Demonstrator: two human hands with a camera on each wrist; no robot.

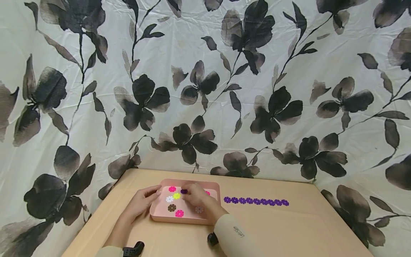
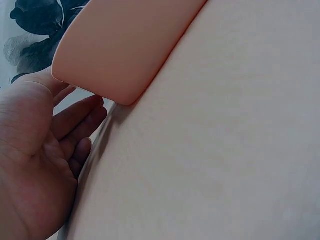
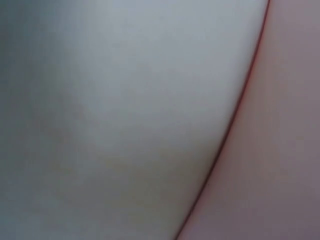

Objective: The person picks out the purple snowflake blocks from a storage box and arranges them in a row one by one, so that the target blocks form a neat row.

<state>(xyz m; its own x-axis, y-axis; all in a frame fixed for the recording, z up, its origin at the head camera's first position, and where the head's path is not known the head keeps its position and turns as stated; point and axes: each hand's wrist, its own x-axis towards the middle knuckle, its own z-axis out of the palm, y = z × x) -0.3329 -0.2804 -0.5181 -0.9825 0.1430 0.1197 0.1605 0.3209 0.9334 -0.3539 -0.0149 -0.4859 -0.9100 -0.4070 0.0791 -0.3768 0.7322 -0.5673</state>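
Observation:
A pink tray [image 1: 183,219] stands on the table with flower-shaped pieces in it. My left hand [image 1: 141,203] holds the tray's left side. In the left wrist view its fingertips touch the tray's outer wall [image 2: 120,50], and the thumb is partly hidden behind it. Over the tray, my right hand [image 1: 197,196] reaches down and pinches a purple flower piece [image 1: 184,191] at its fingertips. Around it lie a yellow flower [image 1: 177,196], a white flower [image 1: 169,199], a brown flower [image 1: 172,207] and a pink flower [image 1: 179,213]. The right wrist view shows no hand, only the tray's edge.
Right of the tray, several purple flowers [image 1: 256,201] lie side by side in a row on the tan table [image 1: 282,228]. A cloth with dark printed flowers [image 1: 192,142] hangs behind the table's far edge.

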